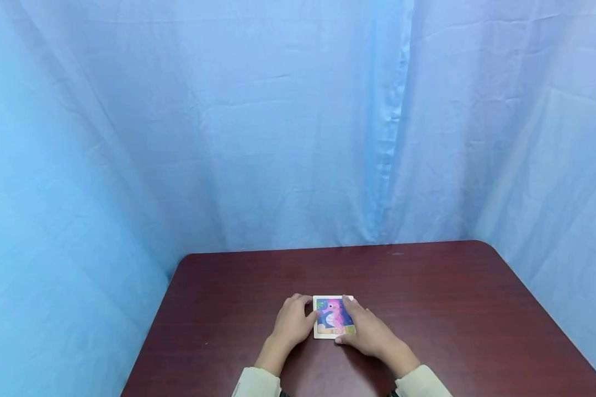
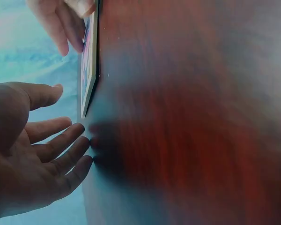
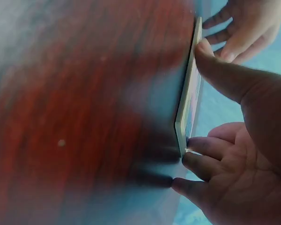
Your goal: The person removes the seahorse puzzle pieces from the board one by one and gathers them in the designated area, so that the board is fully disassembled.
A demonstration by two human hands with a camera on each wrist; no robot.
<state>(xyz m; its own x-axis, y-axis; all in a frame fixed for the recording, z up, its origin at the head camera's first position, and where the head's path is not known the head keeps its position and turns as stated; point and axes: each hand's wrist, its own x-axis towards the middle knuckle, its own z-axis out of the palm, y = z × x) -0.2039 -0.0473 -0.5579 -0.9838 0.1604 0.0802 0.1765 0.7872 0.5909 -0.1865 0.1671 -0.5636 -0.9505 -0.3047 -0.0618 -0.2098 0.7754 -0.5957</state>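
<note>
A small square picture puzzle board (image 1: pixel 330 315) with a pale frame lies flat on the dark red table. Its picture has a pink seahorse on blue, with sand below. My right hand (image 1: pixel 370 331) holds it on the right side: in the right wrist view the thumb touches the near edge of the board (image 3: pixel 189 96) and fingers reach the far corner. My left hand (image 1: pixel 293 320) is at the left edge, fingers loosely spread. In the left wrist view a small gap shows between that hand (image 2: pixel 42 145) and the board (image 2: pixel 88 70).
The reddish-brown wooden table (image 1: pixel 228 286) has rounded far corners. Light blue curtains (image 1: pixel 288 138) hang behind it and along both sides. Pale sleeves (image 1: pixel 258 381) cover both forearms at the near edge of the view.
</note>
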